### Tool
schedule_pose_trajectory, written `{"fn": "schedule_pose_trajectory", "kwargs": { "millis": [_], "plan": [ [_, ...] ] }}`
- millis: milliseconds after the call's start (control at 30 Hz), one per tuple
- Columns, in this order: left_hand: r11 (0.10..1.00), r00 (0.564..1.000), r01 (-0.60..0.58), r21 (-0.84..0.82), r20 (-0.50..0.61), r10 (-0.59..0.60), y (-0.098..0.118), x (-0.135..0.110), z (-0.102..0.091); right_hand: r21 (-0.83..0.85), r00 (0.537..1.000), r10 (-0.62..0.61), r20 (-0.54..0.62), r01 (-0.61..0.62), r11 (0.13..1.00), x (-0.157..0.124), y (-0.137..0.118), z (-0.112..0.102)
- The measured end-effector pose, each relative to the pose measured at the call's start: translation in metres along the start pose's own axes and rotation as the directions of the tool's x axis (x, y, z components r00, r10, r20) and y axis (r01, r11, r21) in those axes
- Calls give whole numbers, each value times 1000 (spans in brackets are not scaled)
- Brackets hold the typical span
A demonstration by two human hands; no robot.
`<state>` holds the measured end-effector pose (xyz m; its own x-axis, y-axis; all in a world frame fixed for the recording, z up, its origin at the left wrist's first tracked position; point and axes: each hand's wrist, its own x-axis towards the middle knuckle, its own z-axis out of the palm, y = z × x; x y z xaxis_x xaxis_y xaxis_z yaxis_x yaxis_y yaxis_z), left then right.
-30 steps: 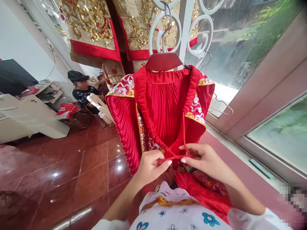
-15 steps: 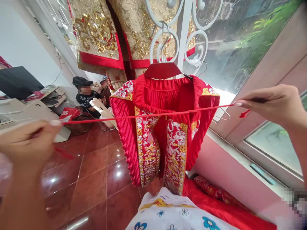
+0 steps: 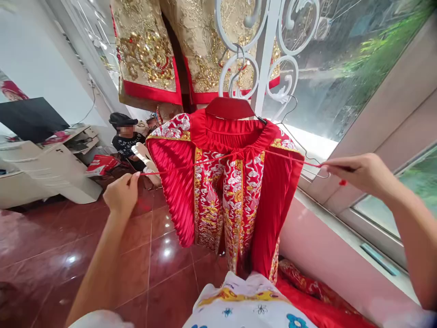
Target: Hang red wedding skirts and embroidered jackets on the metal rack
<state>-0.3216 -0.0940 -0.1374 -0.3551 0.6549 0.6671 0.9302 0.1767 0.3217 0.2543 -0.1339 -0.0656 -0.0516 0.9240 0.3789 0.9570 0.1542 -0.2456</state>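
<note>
A red embroidered garment (image 3: 218,196) with pleated sides and silver-gold panels hangs from a red hanger (image 3: 230,108). Its thin red drawstring (image 3: 180,169) runs out from the gathered neckline to both sides. My left hand (image 3: 122,192) pinches one end, left of the garment, and my right hand (image 3: 358,171) pinches the other end near the window. Both strands are stretched and meet at the centre front of the neckline, which is drawn together there. A small red tip dangles below my right hand.
White scrolled ironwork (image 3: 266,50) holds the hanger, with a gold sequined garment (image 3: 146,54) behind. A bare wire hanger (image 3: 290,109) hangs at right. One person (image 3: 126,136) sits at back left near a white desk (image 3: 58,168). Red cloth (image 3: 307,296) lies low at right.
Both hands have moved; my left hand shifted right and away from me. The string, earlier one straight line before the garment, now meets the neckline, which has gathered and closed at the front.
</note>
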Motion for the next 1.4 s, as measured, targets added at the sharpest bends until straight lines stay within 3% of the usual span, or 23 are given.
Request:
{"fn": "schedule_pose_trajectory", "kwargs": {
  "millis": [67,133,167,200,267,367,467,633,767,833,1000,1133,1233,1400],
  "plan": [
    [998,991,38,-48,-123,-43,40,-16,2,48,990,-54,129,49,998,-8,-8,5],
    [990,925,43,-135,-369,-91,94,-39,1,117,965,-137,224,113,987,-15,-19,11],
    [984,891,-13,-177,-448,-69,124,-51,3,151,948,-177,266,140,979,-18,-26,15],
    [964,879,-149,-221,-477,27,155,-63,6,177,932,-207,298,159,971,-20,-33,19],
    [831,891,-430,-352,-315,327,209,-79,18,198,918,-233,322,176,964,-23,-46,28],
    [783,927,-373,-498,-155,342,256,-84,39,222,932,-230,280,170,960,-23,-57,39],
    [792,945,-302,-531,-55,324,256,-76,44,295,949,-214,232,141,945,-16,-64,46],
    [803,891,-341,-489,106,442,234,-64,22,283,990,-141,-26,142,948,16,-101,67],
    [747,865,-351,-565,111,490,234,-57,19,238,961,-34,-275,103,966,53,-141,91],
    [697,862,-338,-632,89,499,236,-55,23,186,942,-7,-335,73,980,66,-152,96],
    [612,876,-258,-748,88,475,231,-48,29,107,954,-122,-273,156,982,78,-144,79],
    [538,876,-126,-834,161,455,227,-41,25,302,971,-169,-167,213,929,81,-129,52],
    [470,876,7,-883,232,423,229,-39,20,396,981,-173,-84,192,898,80,-133,37],
    [242,897,169,-956,251,364,235,-41,11,317,969,-246,-3,234,919,72,-145,26]
  ]
}}
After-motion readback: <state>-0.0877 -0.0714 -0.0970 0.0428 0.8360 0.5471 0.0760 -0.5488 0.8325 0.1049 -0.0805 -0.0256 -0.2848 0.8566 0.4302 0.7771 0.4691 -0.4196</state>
